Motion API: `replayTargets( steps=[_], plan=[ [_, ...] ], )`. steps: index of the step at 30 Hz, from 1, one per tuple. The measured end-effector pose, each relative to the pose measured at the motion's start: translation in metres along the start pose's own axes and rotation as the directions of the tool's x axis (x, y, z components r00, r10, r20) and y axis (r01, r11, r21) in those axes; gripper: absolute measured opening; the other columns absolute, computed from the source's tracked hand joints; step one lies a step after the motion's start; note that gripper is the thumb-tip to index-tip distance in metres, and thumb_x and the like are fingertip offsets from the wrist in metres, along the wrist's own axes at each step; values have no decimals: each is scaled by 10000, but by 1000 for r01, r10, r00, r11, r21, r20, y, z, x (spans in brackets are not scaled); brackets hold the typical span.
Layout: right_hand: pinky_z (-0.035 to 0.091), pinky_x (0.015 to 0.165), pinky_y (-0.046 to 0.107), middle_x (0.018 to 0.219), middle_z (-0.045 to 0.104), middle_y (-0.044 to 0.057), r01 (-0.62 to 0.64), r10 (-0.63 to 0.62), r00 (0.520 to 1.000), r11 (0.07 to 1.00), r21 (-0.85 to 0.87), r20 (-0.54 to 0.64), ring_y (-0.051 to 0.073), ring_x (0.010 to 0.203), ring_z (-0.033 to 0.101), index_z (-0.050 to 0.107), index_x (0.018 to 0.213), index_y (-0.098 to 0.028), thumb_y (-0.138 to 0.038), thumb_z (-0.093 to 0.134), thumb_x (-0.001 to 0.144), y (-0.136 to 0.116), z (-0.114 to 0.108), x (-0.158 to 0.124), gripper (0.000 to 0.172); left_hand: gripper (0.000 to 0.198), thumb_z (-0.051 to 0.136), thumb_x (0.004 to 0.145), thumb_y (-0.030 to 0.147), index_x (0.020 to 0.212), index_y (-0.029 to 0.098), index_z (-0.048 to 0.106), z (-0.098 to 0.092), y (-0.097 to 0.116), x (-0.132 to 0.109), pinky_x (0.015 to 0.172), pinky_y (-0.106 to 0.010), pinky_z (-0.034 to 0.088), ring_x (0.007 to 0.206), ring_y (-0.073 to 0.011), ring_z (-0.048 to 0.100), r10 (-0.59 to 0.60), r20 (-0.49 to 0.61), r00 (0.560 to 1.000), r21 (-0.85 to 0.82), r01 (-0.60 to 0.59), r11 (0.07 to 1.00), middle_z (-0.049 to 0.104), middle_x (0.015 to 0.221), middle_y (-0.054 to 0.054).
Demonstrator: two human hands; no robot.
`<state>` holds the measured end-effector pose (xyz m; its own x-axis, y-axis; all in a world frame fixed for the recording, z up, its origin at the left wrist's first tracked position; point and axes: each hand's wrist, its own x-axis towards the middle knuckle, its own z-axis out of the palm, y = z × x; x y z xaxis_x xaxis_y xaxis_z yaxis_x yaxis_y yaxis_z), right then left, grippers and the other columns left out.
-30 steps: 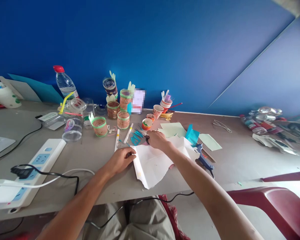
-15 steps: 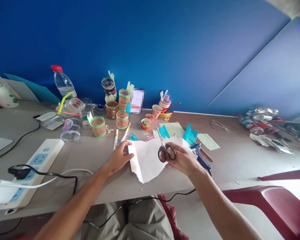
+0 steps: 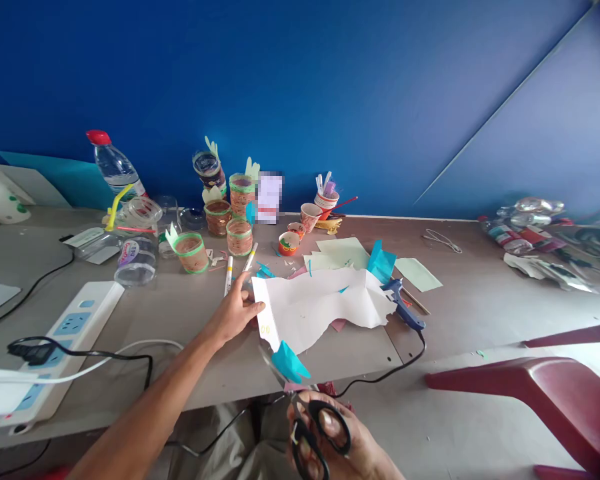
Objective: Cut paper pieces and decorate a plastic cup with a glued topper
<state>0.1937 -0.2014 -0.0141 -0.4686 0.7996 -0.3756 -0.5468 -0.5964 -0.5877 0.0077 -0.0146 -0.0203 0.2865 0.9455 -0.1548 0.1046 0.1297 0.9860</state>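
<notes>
My left hand pinches the left edge of a large white sheet of paper between thumb and fingers. The sheet lies on the table, its lower edge ragged and a strip folded along its left side. Low in front of the table edge, my right hand is closed on black-handled scissors, blades pointing up and left toward the sheet's lower left corner. A blue paper scrap overlaps the blades, with a pink scrap beneath it; whether the scissors grip them I cannot tell.
A blue glue gun lies right of the sheet, its cord hanging off the table. Behind are twine-wrapped jars, paper cups and two markers. A power strip is at left, a red stool at right.
My right hand has brought the scissors from over the sheet down toward me, below the table's front edge. A blue scrap from behind the sheet now shows at the blades. My left hand keeps its hold.
</notes>
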Motion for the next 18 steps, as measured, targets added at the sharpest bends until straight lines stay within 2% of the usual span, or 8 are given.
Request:
replayTargets(
  steps=[3, 7, 8, 10, 12, 16, 18],
  plan=[
    [428, 467, 292, 604, 516, -27, 28, -27, 999, 1000, -7, 17, 125, 446, 513, 715, 769, -365, -574, 800, 498, -15, 3, 5, 352, 870, 656, 746, 284, 1467, 208, 175, 0, 1, 0, 483, -263, 521, 557, -140, 632, -22, 7, 1000, 2, 22, 1000, 646, 825, -4],
    [454, 586, 270, 698, 579, 11, 165, -160, 984, 985, -54, 79, 140, 601, 576, 699, 983, -248, -479, 816, 608, -68, 14, 19, 456, 847, 653, 736, 285, 1454, 175, 216, -1, 5, 2, 553, -271, 523, 634, -155, 651, 13, -10, 1000, -13, -13, 1000, 656, 831, -11],
    [443, 594, 267, 719, 597, 25, 231, -225, 971, 969, -86, 74, 141, 618, 565, 700, 996, -233, -461, 813, 630, -83, 18, 25, 446, 834, 654, 729, 286, 1441, 160, 238, -2, 5, 3, 590, -278, 526, 667, -159, 656, 35, -33, 999, -27, -36, 999, 657, 830, -12],
    [428, 610, 277, 818, 631, 50, 379, -379, 925, 916, -134, 22, 155, 669, 535, 711, 997, -236, -439, 857, 565, -109, 24, 38, 499, 806, 658, 716, 299, 1411, 141, 280, -5, 6, 6, 652, -295, 527, 706, -163, 656, 72, -97, 993, -60, -78, 995, 658, 831, -12],
    [423, 637, 302, 920, 639, 66, 433, -438, 899, 880, -197, 18, 176, 727, 523, 719, 986, -256, -452, 858, 550, -125, 29, 49, 499, 780, 658, 709, 322, 1385, 144, 311, -8, 6, 8, 669, -304, 521, 707, -163, 652, 91, -159, 983, -88, -106, 990, 656, 842, -13],
    [428, 745, 367, 961, 642, 72, 484, -467, 875, 854, -193, 128, 225, 829, 538, 723, 917, -293, -530, 778, 620, -125, 29, 51, 384, 700, 657, 707, 324, 1326, 153, 378, -12, 5, 11, 669, -296, 503, 704, -161, 643, 120, -224, 967, -113, -149, 982, 649, 834, -10],
    [434, 779, 393, 918, 649, 76, 436, -420, 898, 891, -127, 134, 232, 807, 555, 724, 866, -281, -617, 719, 628, -114, 26, 44, 411, 675, 664, 705, 314, 1303, 157, 395, -12, 5, 10, 670, -290, 499, 713, -160, 637, 115, -223, 968, -156, -152, 976, 649, 823, -8]
  ],
)
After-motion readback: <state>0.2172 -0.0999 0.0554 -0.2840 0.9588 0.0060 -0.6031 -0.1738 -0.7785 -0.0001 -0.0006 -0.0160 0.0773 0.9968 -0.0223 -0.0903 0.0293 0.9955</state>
